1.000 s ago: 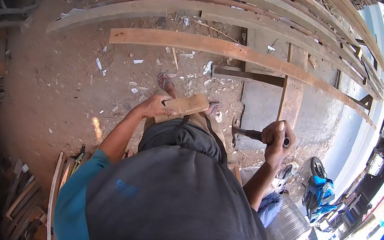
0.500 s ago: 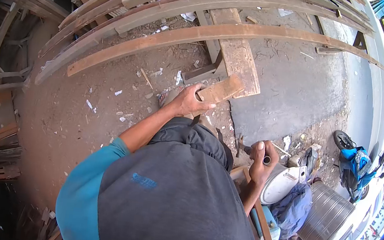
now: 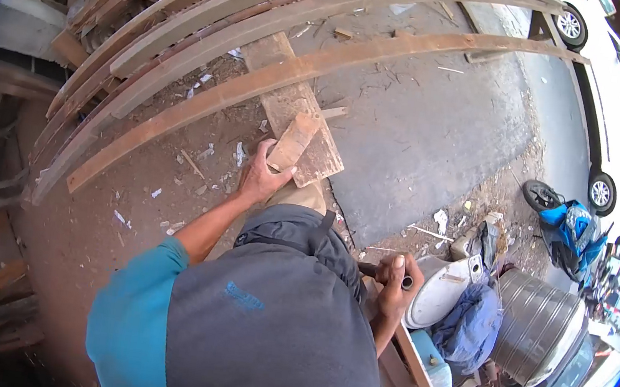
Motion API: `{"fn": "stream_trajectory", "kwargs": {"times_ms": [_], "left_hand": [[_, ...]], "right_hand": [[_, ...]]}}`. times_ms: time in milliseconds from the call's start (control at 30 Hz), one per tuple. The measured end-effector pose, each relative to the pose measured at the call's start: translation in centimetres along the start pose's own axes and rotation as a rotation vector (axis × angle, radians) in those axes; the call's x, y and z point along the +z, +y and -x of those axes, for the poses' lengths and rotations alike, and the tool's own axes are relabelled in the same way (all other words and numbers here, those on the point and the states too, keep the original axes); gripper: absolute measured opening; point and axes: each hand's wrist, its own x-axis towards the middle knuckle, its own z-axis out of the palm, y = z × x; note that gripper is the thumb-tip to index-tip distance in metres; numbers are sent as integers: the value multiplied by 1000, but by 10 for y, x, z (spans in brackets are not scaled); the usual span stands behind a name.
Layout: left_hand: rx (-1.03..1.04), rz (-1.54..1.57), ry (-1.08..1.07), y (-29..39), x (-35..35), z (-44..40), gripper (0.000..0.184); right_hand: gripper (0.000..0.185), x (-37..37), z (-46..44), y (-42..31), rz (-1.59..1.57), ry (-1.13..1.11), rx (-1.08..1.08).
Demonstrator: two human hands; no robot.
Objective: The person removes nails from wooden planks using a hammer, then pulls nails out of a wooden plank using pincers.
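Note:
My left hand [image 3: 263, 175] grips the near end of a short wooden block [image 3: 294, 142]. The far part of the block lies over a wide, worn plank [image 3: 317, 148] that runs under the long beam. To the right of my waist, my right hand [image 3: 399, 283] is closed around a hammer [image 3: 367, 269]. Its round, hollow handle end points out beside the thumb, and the head is hardly visible here.
Long wooden beams [image 3: 342, 57] cross the far side. A white container [image 3: 441, 291], a blue cloth [image 3: 470, 325] and a ribbed metal drum [image 3: 539, 322] stand at my right. A blue motorcycle [image 3: 572, 230] and a white car [image 3: 619, 131] are farther right. Scraps litter the ground.
The view has turned, so more of the car shows. The wooden block has swung to point more steeply away from me. The hammer's head has turned and shows less.

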Motion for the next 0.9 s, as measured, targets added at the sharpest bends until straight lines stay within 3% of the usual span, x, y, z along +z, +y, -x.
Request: {"fn": "stream_trajectory", "kwargs": {"times_ms": [167,233,333,500,567,600,733,833,900], "left_hand": [[-89,-186,-24,3,17,-8,83],[-2,-236,24,-1,22,-18,81],[-30,-188,26,4,29,-21,79],[-207,-263,-4,32,30,-30,78],[-24,-419,114,38,24,-43,76],[-34,-418,123,46,22,-54,76],[319,-402,267,82,25,-131,68],[375,-439,246,96,40,-200,71],[359,-588,59,96,66,-242,77]], "right_hand": [[41,-10,-75,6,100,-167,17],[42,-14,-112,4,213,-271,-24],[41,-15,-160,-4,213,-313,20],[38,-15,-203,-17,336,-332,-173],[38,-19,-216,-22,395,-386,-182],[39,-19,-223,-25,447,-427,-199],[41,-16,-245,-30,459,-520,-95],[38,-22,-257,-28,425,-638,-61],[36,-27,-261,-37,470,-701,-47]]}}
